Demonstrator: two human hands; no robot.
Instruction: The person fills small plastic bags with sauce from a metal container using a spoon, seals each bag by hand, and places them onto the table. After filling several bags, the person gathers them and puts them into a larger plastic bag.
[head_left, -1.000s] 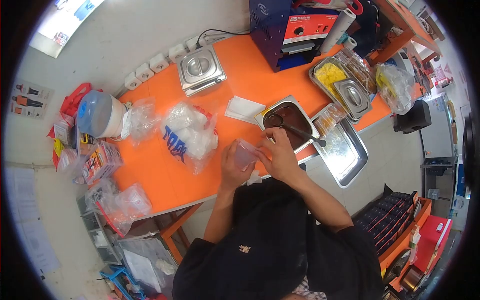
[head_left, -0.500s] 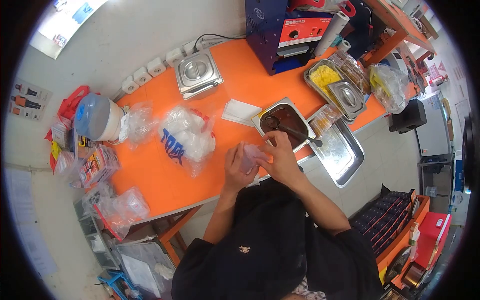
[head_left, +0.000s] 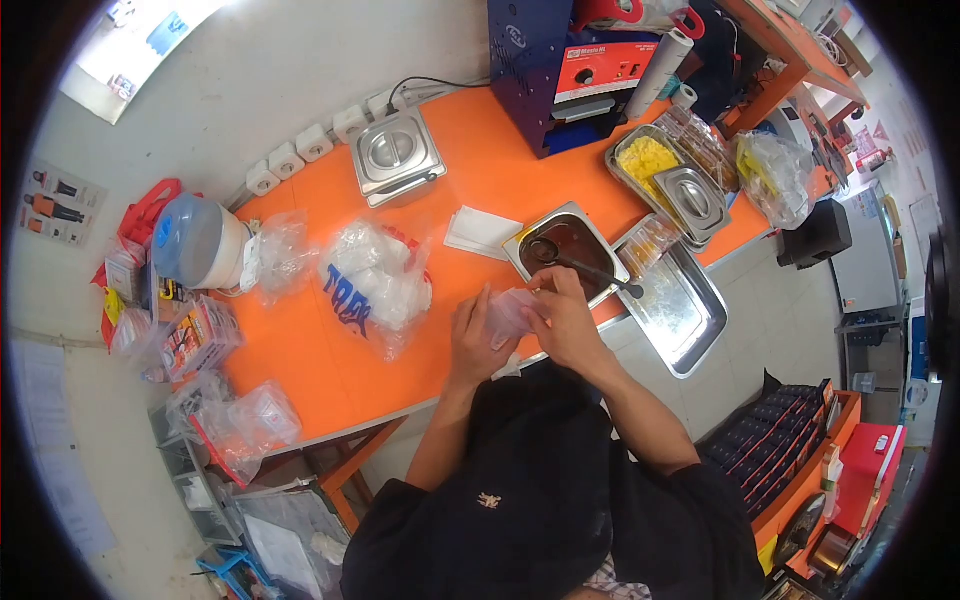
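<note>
Just beyond my chest, over the table's front edge, both hands hold a small, thin, pinkish see-through plastic bag (head_left: pixel 511 312). My left hand (head_left: pixel 474 340) is closed around its left side. My right hand (head_left: pixel 568 318) pinches the right side with thumb and fingers. Immediately beyond my right hand stands a steel pan (head_left: pixel 519 246) of dark brown liquid. A black-handled ladle (head_left: pixel 597 272) rests in it, its handle over the near rim. White paper sheets or envelopes (head_left: pixel 482 232) lie left of the pan.
A plastic bag with blue lettering (head_left: pixel 375 285) lies left of my hands on the orange table (head_left: pixel 300 370). Behind are a lidded steel container (head_left: pixel 396 155) and a blue-and-red machine (head_left: pixel 570 80). To the right are a tray with yellow food (head_left: pixel 647 155) and a steel tray (head_left: pixel 690 330).
The plastic bag was bunched between my fingers and is now spread flatter and wider. My right fingers have shifted slightly along it; both hands stay in nearly the same place.
</note>
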